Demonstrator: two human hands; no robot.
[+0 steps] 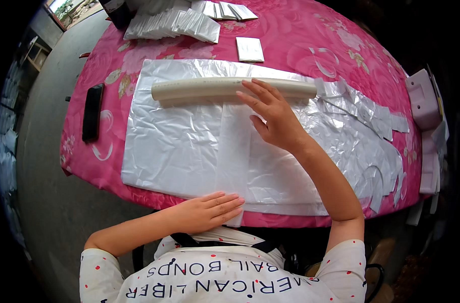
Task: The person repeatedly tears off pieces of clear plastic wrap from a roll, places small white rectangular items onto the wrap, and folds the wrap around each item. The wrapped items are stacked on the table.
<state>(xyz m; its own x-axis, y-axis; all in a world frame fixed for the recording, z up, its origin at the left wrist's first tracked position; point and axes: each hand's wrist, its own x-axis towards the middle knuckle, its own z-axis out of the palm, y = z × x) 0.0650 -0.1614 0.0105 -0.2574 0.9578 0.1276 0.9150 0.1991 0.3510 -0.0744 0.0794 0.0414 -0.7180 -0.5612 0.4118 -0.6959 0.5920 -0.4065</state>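
Left hand [207, 211] flat, fingers straight, at the table's near edge on the end of a folded plastic strip [232, 156]; palm hidden. Strip lies across a pile of clear plastic bags [169, 151], cut handles to the right. Right hand [275, 116] open, fingers spread, fingertips at the cream tube [194, 90] lying across the pile's far side; contact probably light, hard to tell. Beyond: one folded packet [249, 49], then stacked packets [174, 24], cut off at top.

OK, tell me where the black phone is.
In the head view, the black phone lies at the left on the pink tablecloth, just left of the spread white plastic.
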